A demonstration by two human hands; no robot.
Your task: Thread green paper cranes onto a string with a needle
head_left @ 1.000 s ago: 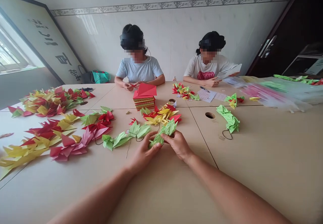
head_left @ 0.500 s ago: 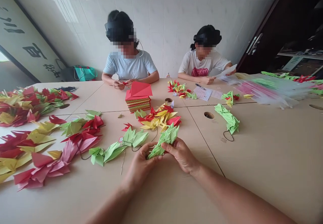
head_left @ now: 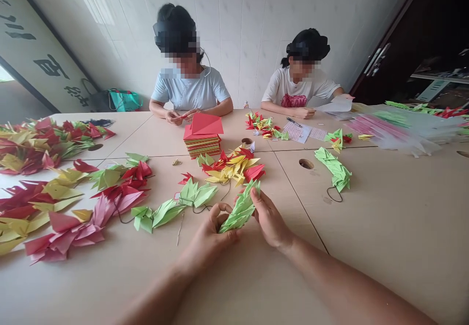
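Between my hands is a strand of nested green folded-paper pieces point(head_left: 240, 210), tilted up to the right above the table. My left hand point(head_left: 212, 234) is wrapped round its lower end, thumb in front. My right hand point(head_left: 269, 217) grips the upper end, with the thumb along its right side. A black cord runs from the strand's left to loose green folded pieces point(head_left: 166, 212) threaded on it. Near these lies a needle point(head_left: 180, 228). Just beyond my hands sits a heap of red and yellow folded paper point(head_left: 234, 166).
A stack of coloured paper squares point(head_left: 202, 141) stands behind the heap. Garlands of pink, red and yellow folds point(head_left: 73, 227) cover the left. Another green strand point(head_left: 333, 168) lies at right, near a round table hole point(head_left: 306, 163). Two people sit opposite; one holds a white sheet point(head_left: 335, 104).
The green strand has turned slightly in my hands. My right thumb has shifted from across its front to its upper right side. The view has tilted a little.
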